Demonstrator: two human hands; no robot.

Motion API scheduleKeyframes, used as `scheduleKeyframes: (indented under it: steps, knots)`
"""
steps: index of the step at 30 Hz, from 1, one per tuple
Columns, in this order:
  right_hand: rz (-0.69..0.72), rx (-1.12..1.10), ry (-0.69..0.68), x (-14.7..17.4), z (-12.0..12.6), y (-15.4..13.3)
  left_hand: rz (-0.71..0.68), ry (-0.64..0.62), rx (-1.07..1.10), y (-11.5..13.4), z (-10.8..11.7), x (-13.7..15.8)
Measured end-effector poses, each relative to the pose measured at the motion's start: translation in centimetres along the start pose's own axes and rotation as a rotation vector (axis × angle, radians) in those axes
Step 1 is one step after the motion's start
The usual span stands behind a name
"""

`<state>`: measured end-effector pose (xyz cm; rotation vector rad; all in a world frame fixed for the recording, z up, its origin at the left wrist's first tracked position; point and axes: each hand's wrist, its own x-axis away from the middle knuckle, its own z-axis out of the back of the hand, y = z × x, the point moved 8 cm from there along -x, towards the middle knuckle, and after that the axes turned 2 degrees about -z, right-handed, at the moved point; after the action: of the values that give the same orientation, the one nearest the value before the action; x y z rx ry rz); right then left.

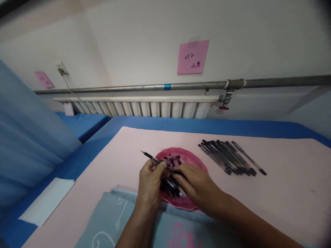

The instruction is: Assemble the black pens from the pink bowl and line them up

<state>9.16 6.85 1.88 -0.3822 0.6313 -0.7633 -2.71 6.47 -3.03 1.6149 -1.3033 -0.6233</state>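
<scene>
A pen (pixel 149 156) with its writing tip bare points up and left above a pink plate (pixel 199 166). My left hand (pixel 152 177) pinches its barrel between thumb and fingers. The fingers of my right hand (pixel 195 179) are closed around the pen's rear end; whether a cap is there is hidden. Beneath both hands, dark pen parts (pixel 172 187) and several clear tubes lie in the plate. To the right, a row of capped pens (pixel 224 156) lies slanted on the pink sheet, with one pen (pixel 248 158) slightly apart.
The pink sheet (pixel 284 193) covers a blue table (pixel 207 124). A folded grey-blue cloth (pixel 111 220) with printed patterns lies at the near edge. White paper (pixel 48 201) is on the left, beside a blue curtain (pixel 26 137). A radiator (pixel 155 108) and pipe run along the wall.
</scene>
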Motion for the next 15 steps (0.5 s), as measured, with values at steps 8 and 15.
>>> scheduleKeyframes:
  steps: [8, 15]
  knots:
    - [-0.071, -0.083, -0.167, -0.3, -1.5, 1.9, -0.034, 0.012, -0.045, 1.0, 0.4, -0.3]
    - [-0.005, 0.295, -0.269, 0.2, -3.4, 2.3, 0.015, 0.011, -0.003, 0.6, 0.4, -0.3]
